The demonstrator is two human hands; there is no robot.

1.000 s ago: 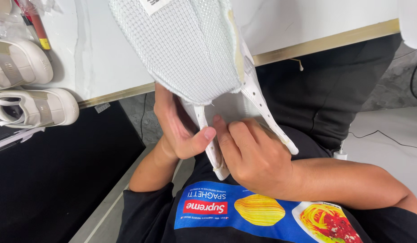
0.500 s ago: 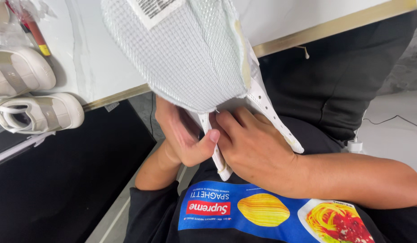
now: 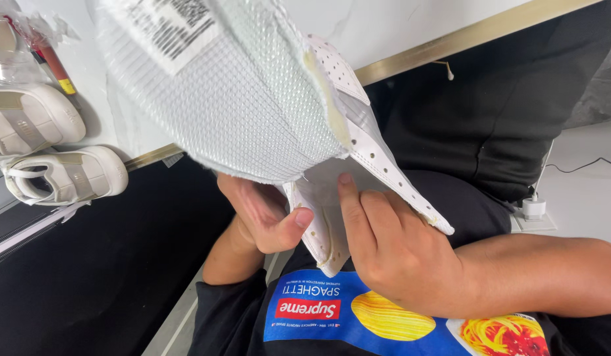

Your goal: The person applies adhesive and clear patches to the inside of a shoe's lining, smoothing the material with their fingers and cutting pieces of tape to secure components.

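I hold a white shoe upper (image 3: 252,105) close below the camera, its mesh-lined underside facing me with a printed label near the top. White perforated flaps (image 3: 374,158) hang from it. My left hand (image 3: 266,214) grips the lower edge from beneath, thumb pressed against a flap. My right hand (image 3: 391,247) rests against the flaps from the right, index finger stretched up along the inner side.
A white table (image 3: 384,33) with a gold edge strip lies ahead. Two beige-and-white shoes (image 3: 61,175) sit on its left part, beside plastic-wrapped items (image 3: 35,46). A white plug and cable (image 3: 535,206) lie on the floor to the right.
The shoe upper has come nearer to the camera and tipped up. My right index finger has stretched up along the flap, and my left thumb has shifted onto the flap.
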